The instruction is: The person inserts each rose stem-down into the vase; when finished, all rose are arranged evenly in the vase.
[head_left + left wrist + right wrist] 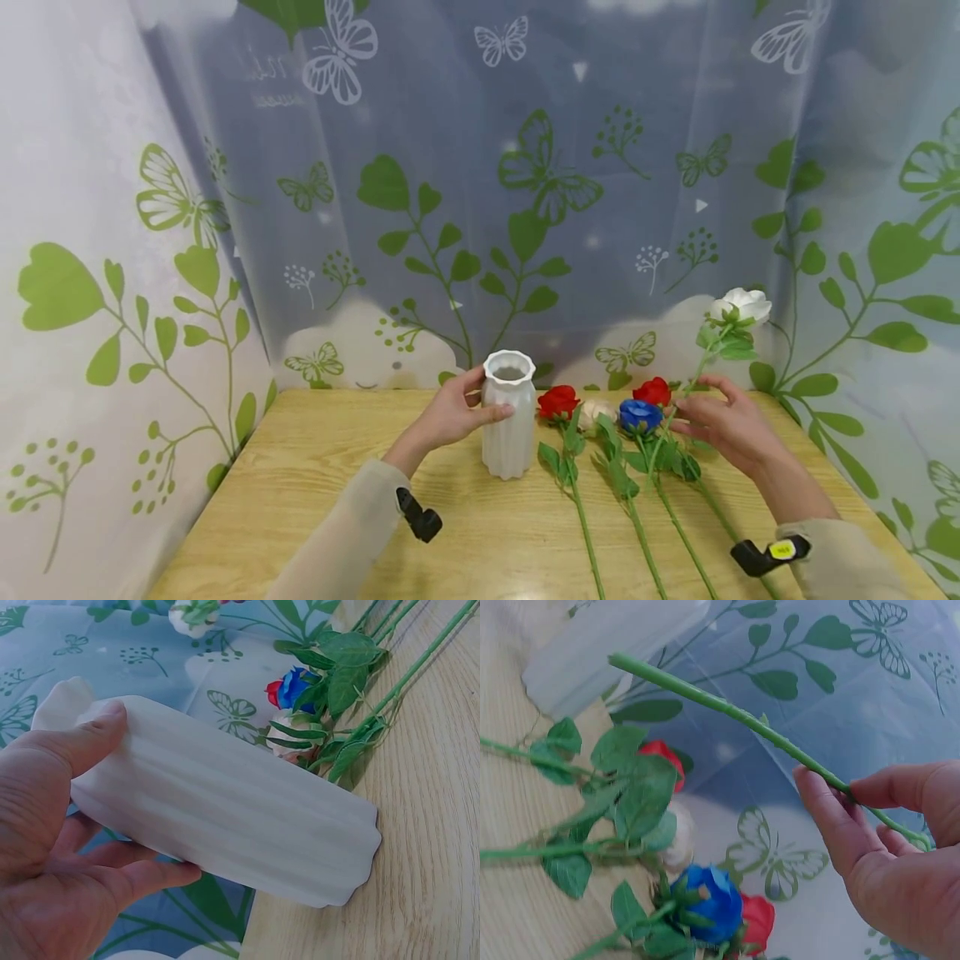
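Observation:
A white ribbed vase (508, 442) with a scalloped rim stands on the wooden table. My left hand (450, 412) holds it near the neck, thumb across the front and fingers round the far side. In the left wrist view the vase's wall (240, 810) fills the middle. My right hand (731, 429) pinches the green stem of a white rose (742, 307), its bloom raised at upper right. The cut end of that stem (667, 680) points towards the vase in the right wrist view. Whether anything is inside the vase is hard to tell.
To the right of the vase lie a red rose (557, 403), a cream rose (597, 414), a blue rose (640, 416) and another red rose (652, 391), stems towards the front. A patterned curtain (450, 125) hangs behind the table (330, 442).

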Available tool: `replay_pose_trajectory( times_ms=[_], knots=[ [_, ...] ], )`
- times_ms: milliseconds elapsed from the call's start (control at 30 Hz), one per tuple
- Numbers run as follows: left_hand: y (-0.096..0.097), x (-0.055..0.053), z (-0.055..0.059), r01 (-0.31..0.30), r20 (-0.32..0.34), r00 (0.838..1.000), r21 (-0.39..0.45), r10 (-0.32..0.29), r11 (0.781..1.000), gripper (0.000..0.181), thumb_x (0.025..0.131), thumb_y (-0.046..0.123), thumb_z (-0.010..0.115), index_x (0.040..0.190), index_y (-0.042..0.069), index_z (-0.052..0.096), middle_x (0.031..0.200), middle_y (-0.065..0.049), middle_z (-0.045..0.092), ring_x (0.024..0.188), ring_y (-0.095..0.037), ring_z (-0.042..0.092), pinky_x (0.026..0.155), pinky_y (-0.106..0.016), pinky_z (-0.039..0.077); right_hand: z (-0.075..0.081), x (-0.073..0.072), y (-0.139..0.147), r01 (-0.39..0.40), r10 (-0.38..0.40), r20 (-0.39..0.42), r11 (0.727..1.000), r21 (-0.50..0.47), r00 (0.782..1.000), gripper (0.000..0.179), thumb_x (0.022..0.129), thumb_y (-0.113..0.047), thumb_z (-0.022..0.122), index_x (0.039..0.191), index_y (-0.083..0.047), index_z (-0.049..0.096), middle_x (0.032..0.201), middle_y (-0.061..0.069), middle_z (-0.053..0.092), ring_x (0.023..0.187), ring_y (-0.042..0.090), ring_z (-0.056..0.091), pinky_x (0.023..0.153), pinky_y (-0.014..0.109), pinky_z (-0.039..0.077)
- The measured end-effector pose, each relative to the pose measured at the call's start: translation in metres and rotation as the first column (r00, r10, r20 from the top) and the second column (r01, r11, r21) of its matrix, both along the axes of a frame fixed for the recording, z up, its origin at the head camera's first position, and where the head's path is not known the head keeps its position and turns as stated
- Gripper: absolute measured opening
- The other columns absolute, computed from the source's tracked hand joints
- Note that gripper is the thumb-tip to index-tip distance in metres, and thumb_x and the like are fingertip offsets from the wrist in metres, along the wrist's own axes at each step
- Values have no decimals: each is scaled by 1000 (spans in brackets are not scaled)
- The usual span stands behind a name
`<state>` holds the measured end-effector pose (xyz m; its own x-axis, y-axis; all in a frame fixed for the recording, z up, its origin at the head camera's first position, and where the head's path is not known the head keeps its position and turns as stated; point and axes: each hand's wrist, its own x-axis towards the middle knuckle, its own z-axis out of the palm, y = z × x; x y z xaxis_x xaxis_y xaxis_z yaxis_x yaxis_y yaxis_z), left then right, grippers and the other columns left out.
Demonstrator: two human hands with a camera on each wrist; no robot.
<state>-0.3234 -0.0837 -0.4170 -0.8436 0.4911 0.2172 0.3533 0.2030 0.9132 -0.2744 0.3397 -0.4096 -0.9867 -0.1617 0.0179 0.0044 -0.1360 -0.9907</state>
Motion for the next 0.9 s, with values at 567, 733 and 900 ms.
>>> replay_pose_trajectory(
  times_ms=[567, 733, 900],
  knots=[
    [0, 1, -1, 12, -18, 1000, -3, -13, 1000, 74, 98, 13, 77, 162, 5, 40, 157, -21, 52, 140, -46, 55, 109, -53, 55, 31, -9, -47, 127, -132, -12, 972, -199, 991, 43, 103, 4, 60, 124, -15, 27, 91, -1, 63, 94, 11, 73, 88, 30, 65],
    [0, 0, -1, 15, -22, 1000, -7, -15, 1000, 74, 98, 13, 77, 162, 5, 40, 158, -20, 52, 141, -46, 54, 110, -54, 54, 40, -13, -62, 130, -137, -9, 958, -257, 991, 42, 104, 6, 57, 122, -15, 25, 99, 3, 66, 91, 14, 76, 85, 30, 65],
    [-1, 0, -1, 16, -25, 1000, -14, -16, 1000, 74, 98, 14, 77, 162, 6, 40, 158, -19, 52, 141, -45, 55, 110, -54, 54, 51, -15, -78, 142, -148, 4, 939, -314, 989, 44, 104, 4, 58, 124, -16, 24, 96, 4, 63, 88, 14, 74, 86, 31, 65]
  ],
)
